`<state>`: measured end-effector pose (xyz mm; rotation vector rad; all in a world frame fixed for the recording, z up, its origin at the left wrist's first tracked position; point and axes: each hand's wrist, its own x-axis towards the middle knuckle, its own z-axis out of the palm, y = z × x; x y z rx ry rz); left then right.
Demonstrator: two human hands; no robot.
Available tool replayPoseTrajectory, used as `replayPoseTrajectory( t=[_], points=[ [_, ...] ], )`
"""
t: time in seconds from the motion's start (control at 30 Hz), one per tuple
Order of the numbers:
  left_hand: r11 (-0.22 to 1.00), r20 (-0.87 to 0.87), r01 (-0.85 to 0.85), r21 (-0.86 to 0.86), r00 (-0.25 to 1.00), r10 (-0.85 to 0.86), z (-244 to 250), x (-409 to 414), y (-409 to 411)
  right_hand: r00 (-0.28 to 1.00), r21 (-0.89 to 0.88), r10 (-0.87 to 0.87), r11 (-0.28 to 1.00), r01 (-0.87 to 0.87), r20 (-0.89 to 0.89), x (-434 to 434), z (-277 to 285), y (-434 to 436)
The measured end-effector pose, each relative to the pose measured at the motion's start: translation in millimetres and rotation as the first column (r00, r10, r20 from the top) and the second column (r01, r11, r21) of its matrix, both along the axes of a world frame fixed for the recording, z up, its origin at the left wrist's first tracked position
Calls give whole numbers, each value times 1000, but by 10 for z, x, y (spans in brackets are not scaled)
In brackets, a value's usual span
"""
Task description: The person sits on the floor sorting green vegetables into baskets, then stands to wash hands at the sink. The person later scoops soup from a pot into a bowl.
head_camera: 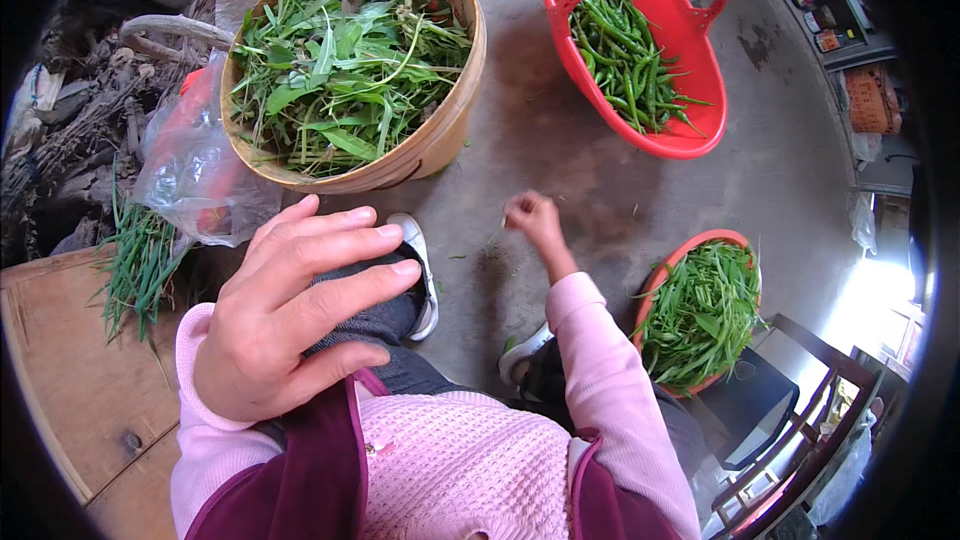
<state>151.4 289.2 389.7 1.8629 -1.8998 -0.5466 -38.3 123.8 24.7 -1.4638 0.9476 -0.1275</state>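
Note:
My left hand (300, 307) is raised close to the camera over my left leg, its fingers apart and nothing in it. Lower down, above the floor between my feet, my right hand (534, 216) has its fingers curled; it is slightly blurred, and whether it pinches a small scrap cannot be told. A large yellowish bucket (469, 82) full of leafy green stems (337, 67) stands ahead on the left. Ahead on the right, a red plastic basket (694, 52) with an arched handle holds green chili peppers (626, 64). An orange-rimmed basin (652, 281) with green leaves (701, 315) is right of my right arm.
Scallions (142, 262) and a clear plastic bag (202, 172) lie left, beside a wooden board (82, 360) and a pile of firewood (82, 142). A wooden chair (814, 420) stands at the lower right, shelves with jars (821, 19) at the upper right. Leaf scraps dot the concrete floor (480, 315).

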Motion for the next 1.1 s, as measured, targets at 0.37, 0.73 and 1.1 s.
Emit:
replayPoseTrajectory(
  t=[0.37,0.73,1.1],
  points=[
    [1000,-20,28,5,999,-28,-21,45,66,746,-488,356,872,-48,563,1316,2207,-752],
    [983,-64,-98,155,992,109,-151,280,-91,944,-705,90,643,-300,-319,544,-369,-1402],
    [973,-80,-85,214,991,105,-189,308,-187,752,-379,270,732,-566,-601,632,-841,-1491]
  ],
)
